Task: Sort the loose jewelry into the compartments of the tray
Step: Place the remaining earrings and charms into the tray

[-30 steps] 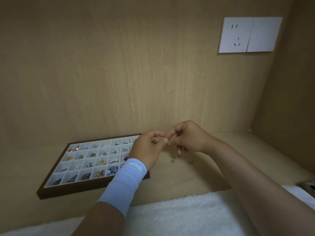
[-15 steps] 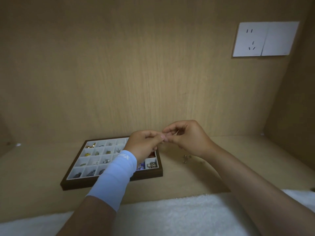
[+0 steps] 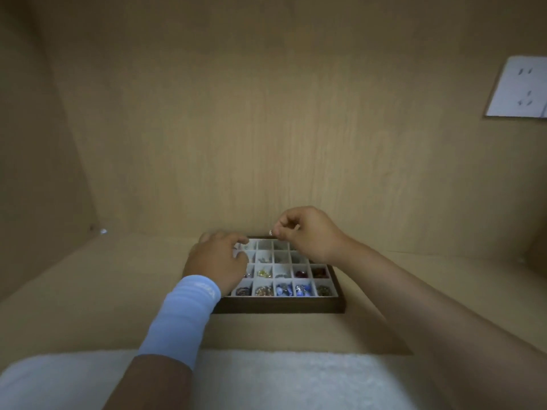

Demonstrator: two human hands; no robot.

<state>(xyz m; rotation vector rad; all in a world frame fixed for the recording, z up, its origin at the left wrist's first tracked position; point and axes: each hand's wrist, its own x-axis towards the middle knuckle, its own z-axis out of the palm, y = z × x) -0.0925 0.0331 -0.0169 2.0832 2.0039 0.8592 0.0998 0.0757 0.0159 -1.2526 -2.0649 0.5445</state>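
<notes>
The left hand (image 3: 217, 261), with a light-blue sleeve (image 3: 183, 318) on its forearm, hovers over the left columns of the tray (image 3: 281, 307). Its fingers bend down toward the far compartments. Blur hides the fingertips, so I cannot tell whether they pinch anything.

Just to its right and a little higher, apart from it, the right hand (image 3: 310, 235) pinches a small silvery piece (image 3: 270, 232) between thumb and forefinger, above the tray's far edge. The compartments nearest the wrists hold coloured pieces. Those under the fingertips look paler and sparser.

This looks like the placing step: one piece is picked and carried over the tray but not yet dropped. The next move probably calls for lowering the right hand into the matching compartment beneath it and letting go low enough that the piece does not skip over a divider. The left hand would need to stay out of that path.
</notes>
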